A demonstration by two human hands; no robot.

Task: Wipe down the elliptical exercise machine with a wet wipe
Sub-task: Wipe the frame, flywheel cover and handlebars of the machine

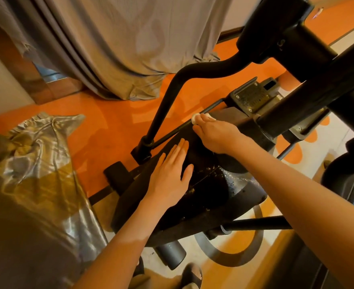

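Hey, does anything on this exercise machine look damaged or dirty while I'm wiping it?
Yes. The black housing has pale specks and flaky patches just right of the left hand, like grime or peeling finish. The right hand presses the wet wipe farther up, away from them.

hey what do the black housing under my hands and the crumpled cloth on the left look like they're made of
The housing looks like moulded plastic, matte black with pale specks and a seam line. The crumpled cloth looks like satin or a similar synthetic: silvery-gold with sharp glossy highlights along its folds.
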